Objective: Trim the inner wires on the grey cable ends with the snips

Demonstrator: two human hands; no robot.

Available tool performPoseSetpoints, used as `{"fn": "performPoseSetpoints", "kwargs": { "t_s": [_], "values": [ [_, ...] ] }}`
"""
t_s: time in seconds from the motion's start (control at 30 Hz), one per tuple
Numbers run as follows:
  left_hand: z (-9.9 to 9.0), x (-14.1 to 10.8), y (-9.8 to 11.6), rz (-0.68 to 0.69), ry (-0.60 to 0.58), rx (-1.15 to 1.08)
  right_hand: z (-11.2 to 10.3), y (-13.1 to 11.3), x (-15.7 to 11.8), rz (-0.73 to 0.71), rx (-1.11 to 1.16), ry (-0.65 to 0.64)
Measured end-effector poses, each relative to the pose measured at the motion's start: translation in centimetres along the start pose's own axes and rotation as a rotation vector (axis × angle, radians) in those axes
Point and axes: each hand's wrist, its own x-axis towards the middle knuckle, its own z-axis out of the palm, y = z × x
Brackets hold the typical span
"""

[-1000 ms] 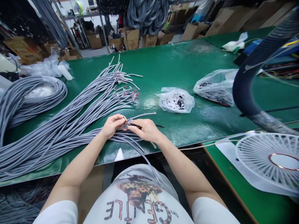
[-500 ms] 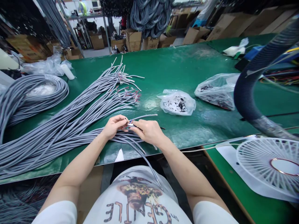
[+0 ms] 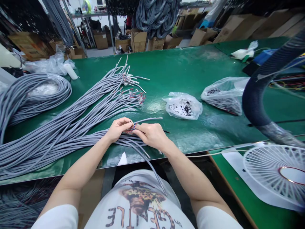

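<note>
Close together above the grey cables [image 3: 92, 139], my two hands work at thin coloured wires [image 3: 134, 126] in red and blue. My left hand [image 3: 119, 128] pinches the wires between thumb and forefinger. My right hand [image 3: 152, 134] is closed on them from the other side, its fingertips nearly meeting the left ones. A thin dark piece with a black tip [image 3: 168, 131] sticks out to the right behind my right hand; whether that hand holds it I cannot tell. One loose cable [image 3: 152, 167] hangs over the table edge against the shirt.
Stripped cable ends [image 3: 140, 97] fan out beyond my hands. A bag of small white and black parts [image 3: 184, 106] lies to the right, with another plastic bag [image 3: 224, 95] farther over. A dark flexible hose [image 3: 254, 98] arches above a white fan [image 3: 276, 171]. Coiled cable [image 3: 54, 82] rests at left.
The white bit seen between my fingertips no longer shows; red and blue wires are visible there instead. The view has shifted slightly, while both hands stay at about the same spot.
</note>
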Motion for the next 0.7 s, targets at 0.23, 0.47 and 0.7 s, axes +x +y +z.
{"fn": "performPoseSetpoints", "kwargs": {
  "t_s": [0.23,0.47,0.7],
  "values": [
    [-0.2,0.0,-0.1,-0.012,0.007,-0.012,-0.2,0.9,-0.5,-0.007,0.258,0.151],
    [-0.6,0.0,-0.5,-0.026,-0.055,0.027,1.1,0.2,0.8,-0.080,0.244,0.173],
    [-0.9,-0.1,-0.2,-0.099,-0.077,0.052,-0.3,3.1,-0.3,0.066,0.266,0.405]
  ]
}}
